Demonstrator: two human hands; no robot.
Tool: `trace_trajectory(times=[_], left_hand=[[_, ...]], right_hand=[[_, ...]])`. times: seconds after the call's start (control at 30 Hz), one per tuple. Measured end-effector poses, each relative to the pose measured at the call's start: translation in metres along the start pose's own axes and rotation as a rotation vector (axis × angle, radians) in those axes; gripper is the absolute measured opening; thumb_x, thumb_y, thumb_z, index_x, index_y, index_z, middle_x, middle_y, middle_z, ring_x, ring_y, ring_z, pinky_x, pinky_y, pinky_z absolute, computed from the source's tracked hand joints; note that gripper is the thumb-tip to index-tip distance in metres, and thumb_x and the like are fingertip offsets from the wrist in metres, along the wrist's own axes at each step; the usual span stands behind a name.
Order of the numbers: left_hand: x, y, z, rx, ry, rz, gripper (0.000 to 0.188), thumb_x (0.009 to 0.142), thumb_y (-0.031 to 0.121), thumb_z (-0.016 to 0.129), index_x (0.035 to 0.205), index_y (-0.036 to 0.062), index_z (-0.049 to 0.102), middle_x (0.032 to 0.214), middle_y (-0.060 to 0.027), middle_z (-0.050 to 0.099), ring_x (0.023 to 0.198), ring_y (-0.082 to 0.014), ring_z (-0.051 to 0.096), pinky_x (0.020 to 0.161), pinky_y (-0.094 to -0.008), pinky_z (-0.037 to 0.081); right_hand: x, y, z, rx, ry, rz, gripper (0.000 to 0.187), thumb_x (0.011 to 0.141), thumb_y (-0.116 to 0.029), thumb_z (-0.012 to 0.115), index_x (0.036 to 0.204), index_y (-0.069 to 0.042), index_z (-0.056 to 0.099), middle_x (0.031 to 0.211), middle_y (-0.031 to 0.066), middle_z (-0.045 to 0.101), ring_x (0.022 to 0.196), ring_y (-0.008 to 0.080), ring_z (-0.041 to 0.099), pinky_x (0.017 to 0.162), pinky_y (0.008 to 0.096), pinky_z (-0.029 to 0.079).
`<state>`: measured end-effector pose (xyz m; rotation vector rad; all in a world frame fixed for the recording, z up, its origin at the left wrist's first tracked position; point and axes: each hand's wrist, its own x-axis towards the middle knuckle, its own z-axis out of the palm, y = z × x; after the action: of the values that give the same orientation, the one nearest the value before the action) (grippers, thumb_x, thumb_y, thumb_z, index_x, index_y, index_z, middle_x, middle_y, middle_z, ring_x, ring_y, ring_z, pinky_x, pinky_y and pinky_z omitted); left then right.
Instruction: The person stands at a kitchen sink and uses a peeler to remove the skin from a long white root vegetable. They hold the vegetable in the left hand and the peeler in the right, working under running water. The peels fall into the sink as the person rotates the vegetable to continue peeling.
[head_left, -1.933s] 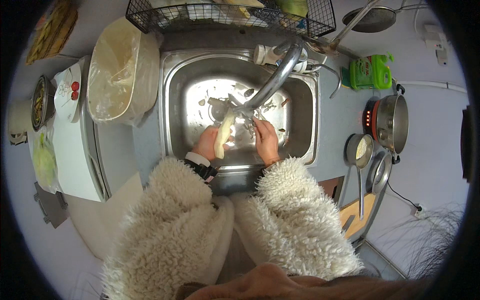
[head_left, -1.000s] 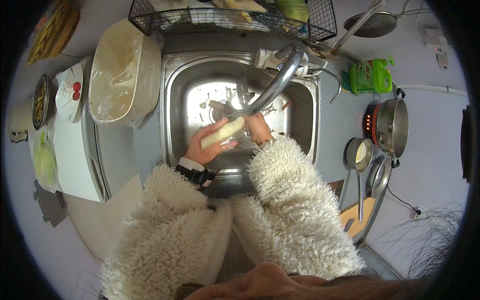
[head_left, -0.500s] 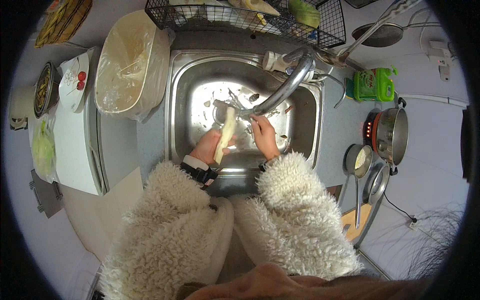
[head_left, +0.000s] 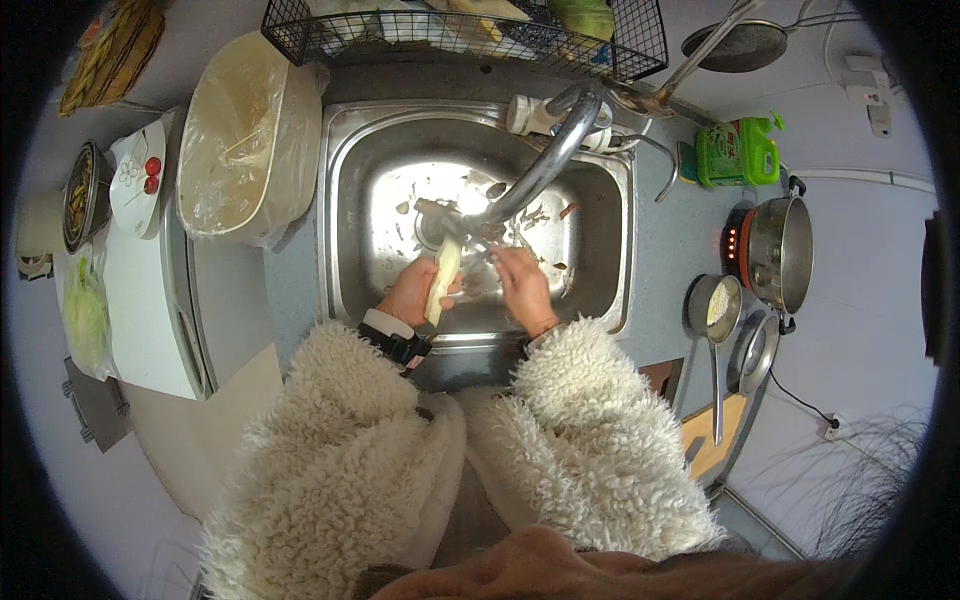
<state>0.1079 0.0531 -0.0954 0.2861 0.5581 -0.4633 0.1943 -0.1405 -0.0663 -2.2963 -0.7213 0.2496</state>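
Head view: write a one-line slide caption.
Over a steel sink dotted with scraps, the left hand holds a pale vegetable, the right hand close beside it.

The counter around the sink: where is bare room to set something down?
Bare: the counter between sink and small saucepan; a narrow strip left of the sink, nearer than the lined bin. Crowded: the right edge, with saucepan, pot and green jug.

The place was a kitchen. A steel sink [head_left: 607, 235] with a tap [head_left: 560, 155] was set into the table [head_left: 660, 245], a wire basket [head_left: 470, 48] stood behind it, and a pot [head_left: 795, 250], pan [head_left: 697, 308] and wooden board [head_left: 716, 440] were on the right.
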Motion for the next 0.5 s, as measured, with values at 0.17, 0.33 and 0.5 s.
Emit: trace_trajectory(times=[0.17,0.33,0.5], left_hand=[[-0.0018,-0.0014,0.0018,-0.013,-0.009,-0.065,0.042,0.084,0.02,0.039,0.122,0.0015,0.041,0.092,-0.0108,0.052,0.07,-0.0148,0.049,0.051,-0.0241,0.043],[-0.0048,0.0007,0.0011,-0.172,-0.067,-0.056,0.039,0.085,0.02,0.039,0.119,0.0018,0.045,0.093,-0.0108,0.054,0.07,-0.0168,0.051,0.051,-0.0248,0.043],[-0.0027,0.0013,-0.0034,-0.182,-0.221,-0.097,0.045,0.083,0.019,0.038,0.124,0.0016,0.043,0.094,-0.0119,0.055,0.071,-0.0164,0.051,0.051,-0.0247,0.043]], right_hand=[[0.005,-0.0017,-0.0005,0.002,0.033,0.106,0.028,0.087,-0.007,0.057,0.115,-0.007,0.062,0.096,0.0163,0.061,0.085,0.0343,0.06,0.074,0.04,0.049],[0.0031,-0.0028,-0.0032,0.126,0.002,0.028,0.029,0.088,-0.004,0.057,0.116,-0.006,0.062,0.097,0.0158,0.06,0.085,0.0306,0.06,0.076,0.0343,0.048],[-0.0006,0.0008,-0.003,0.046,-0.008,0.136,0.029,0.088,-0.005,0.057,0.116,-0.009,0.063,0.098,0.015,0.061,0.088,0.0309,0.061,0.076,0.0358,0.049]])
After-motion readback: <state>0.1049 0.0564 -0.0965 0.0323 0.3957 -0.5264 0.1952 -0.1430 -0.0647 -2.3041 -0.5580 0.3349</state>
